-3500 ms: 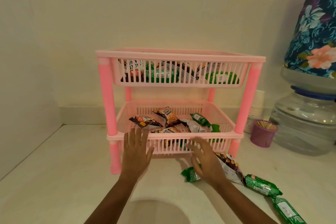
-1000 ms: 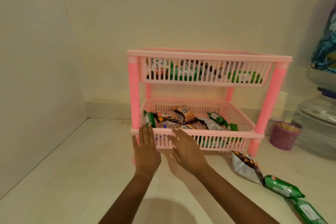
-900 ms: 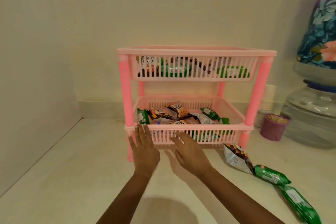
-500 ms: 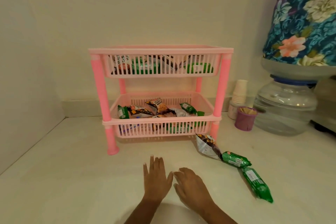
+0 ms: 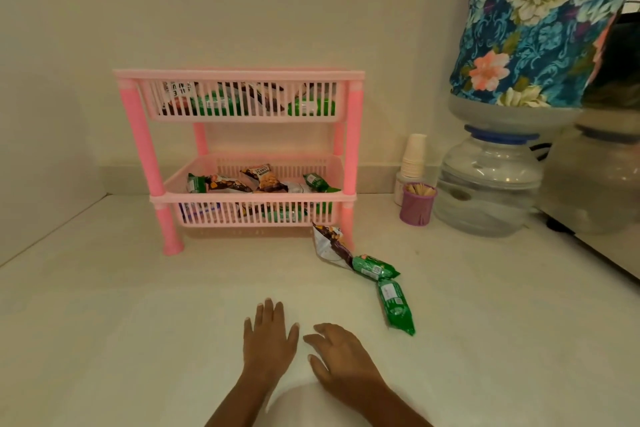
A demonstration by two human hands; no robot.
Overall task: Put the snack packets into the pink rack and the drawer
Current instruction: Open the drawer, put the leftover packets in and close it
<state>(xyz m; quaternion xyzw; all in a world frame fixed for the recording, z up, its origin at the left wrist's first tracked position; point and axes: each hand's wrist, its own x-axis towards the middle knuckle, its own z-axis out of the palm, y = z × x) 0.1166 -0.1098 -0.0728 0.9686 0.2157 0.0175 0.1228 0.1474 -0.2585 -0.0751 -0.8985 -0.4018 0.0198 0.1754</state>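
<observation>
The two-tier pink rack [image 5: 353, 135] stands against the wall, both trays holding several snack packets [image 5: 259, 180]. On the counter by its right front leg lie a silver-and-brown packet [image 5: 330, 246] and two green packets [image 5: 374, 267] [image 5: 396, 307] in a line. My left hand [image 5: 268, 343] rests flat on the counter, fingers apart, holding nothing. My right hand [image 5: 343, 360] lies beside it, empty, to the left of the nearest green packet. No drawer is in view.
A purple cup of toothpicks [image 5: 417, 203], a stack of paper cups [image 5: 414, 156] and a water dispenser [image 5: 488, 184] with a floral cover [image 5: 533, 21] stand right of the rack. A steel appliance [image 5: 602, 191] is at the far right. A side wall [image 5: 41, 135] closes the left.
Both hands have drawn back from the rack's lower tray to the near counter, empty. The view has pulled back and swung right. A green packet now sits at the lower tray's left end.
</observation>
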